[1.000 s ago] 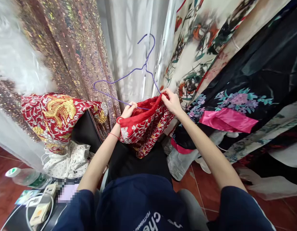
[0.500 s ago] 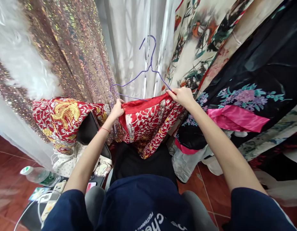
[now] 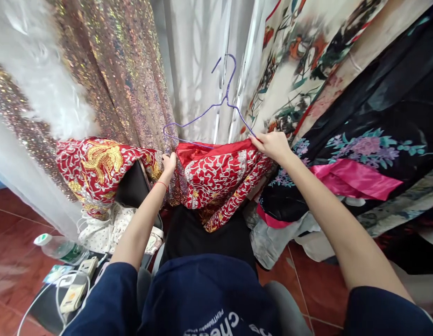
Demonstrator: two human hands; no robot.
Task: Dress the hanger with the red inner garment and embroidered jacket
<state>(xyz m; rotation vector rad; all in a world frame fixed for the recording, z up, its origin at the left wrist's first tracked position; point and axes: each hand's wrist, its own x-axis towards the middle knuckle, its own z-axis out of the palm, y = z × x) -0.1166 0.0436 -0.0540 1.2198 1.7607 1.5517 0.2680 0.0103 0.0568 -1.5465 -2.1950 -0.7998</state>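
A red garment (image 3: pixel 216 172) with silver and gold embroidery and a plain red lining hangs in front of my lap. My right hand (image 3: pixel 275 145) is closed on its upper right edge, together with the right end of a thin purple hanger (image 3: pixel 226 99). The hanger's hook points up, and its left arm lies over the garment's top edge. My left hand (image 3: pixel 169 163) is closed at the garment's upper left edge; the fingertips are partly hidden. To its left, a red piece with a gold dragon (image 3: pixel 103 161) is draped over a black object (image 3: pixel 132 186).
A sequined curtain (image 3: pixel 121 60) and white fluffy trim (image 3: pixel 51 70) hang at the left. Floral fabric (image 3: pixel 300 51) and a black garment with flowers (image 3: pixel 394 107) hang at the right. Low left are a water bottle (image 3: pixel 62 248), a white cable (image 3: pixel 58 298) and dotted white cloth (image 3: pixel 120 226).
My left hand has shifted down the garment's left edge, and the embroidered front has spread flatter. The right hand keeps its grip on the hanger end and cloth. The view has shifted slightly.
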